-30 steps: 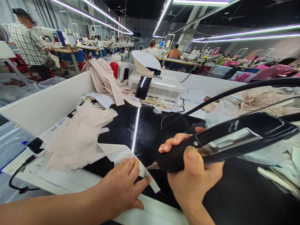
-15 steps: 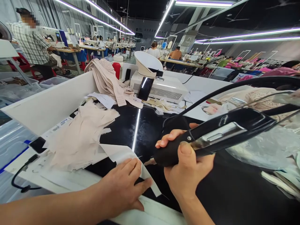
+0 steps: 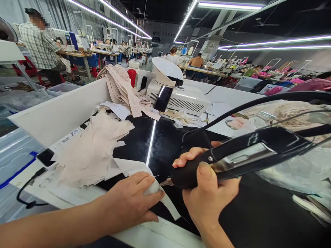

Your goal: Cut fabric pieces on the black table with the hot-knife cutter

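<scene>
My right hand (image 3: 209, 193) is wrapped round a black hand-held tool (image 3: 232, 158) with a shiny metal strip along its body and a black cable running off to the right. The tool's thin metal tip points left and touches a white strip of fabric (image 3: 155, 193) lying on the black table top (image 3: 165, 137). My left hand (image 3: 131, 201) grips this strip, its fingers curled over a bunched fold just left of the tip. A heap of beige cut fabric pieces (image 3: 90, 151) lies to the left of my left hand.
A white machine (image 3: 178, 94) with a domed top stands at the back of the table, beige garments (image 3: 119, 86) piled beside it. A white partition (image 3: 59, 110) borders the left side. A plaid-shirted person (image 3: 38, 44) stands far left; others sit at distant sewing tables.
My left hand's fingers have gone from flat on the white strip to curled, bunching the fabric up at the tool's tip. The right hand with the tool has barely moved.
</scene>
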`<state>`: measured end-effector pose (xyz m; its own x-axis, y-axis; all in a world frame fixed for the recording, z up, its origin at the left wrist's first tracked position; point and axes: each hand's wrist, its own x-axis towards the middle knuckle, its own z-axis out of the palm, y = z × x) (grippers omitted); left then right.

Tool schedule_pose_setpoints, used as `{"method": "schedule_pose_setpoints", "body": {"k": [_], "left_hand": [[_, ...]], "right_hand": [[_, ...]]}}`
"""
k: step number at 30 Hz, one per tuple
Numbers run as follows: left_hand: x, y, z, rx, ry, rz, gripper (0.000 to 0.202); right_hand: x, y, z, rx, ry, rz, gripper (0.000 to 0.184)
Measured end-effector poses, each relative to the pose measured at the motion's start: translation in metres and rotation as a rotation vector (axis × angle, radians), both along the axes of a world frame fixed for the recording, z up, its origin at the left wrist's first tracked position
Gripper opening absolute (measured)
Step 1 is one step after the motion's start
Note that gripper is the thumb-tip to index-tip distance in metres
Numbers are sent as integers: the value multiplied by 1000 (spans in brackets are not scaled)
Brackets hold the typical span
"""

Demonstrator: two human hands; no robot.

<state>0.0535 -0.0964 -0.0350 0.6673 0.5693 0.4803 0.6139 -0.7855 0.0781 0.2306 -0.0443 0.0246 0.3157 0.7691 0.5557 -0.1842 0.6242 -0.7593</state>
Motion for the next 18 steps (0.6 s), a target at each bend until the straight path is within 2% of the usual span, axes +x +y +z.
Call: {"method": "schedule_pose_setpoints", "body": {"k": [8, 12, 18], "left_hand": [[1, 0, -12, 6, -17, 0, 68], [3, -1, -11, 2, -43, -1, 74], [6, -4, -7, -5, -31, -12, 71]], "right_hand": [[-4, 6, 3, 28, 37, 27, 41], [-6, 9, 3, 22, 37, 39, 40], [-5, 8, 2, 11, 20, 43, 36]]}}
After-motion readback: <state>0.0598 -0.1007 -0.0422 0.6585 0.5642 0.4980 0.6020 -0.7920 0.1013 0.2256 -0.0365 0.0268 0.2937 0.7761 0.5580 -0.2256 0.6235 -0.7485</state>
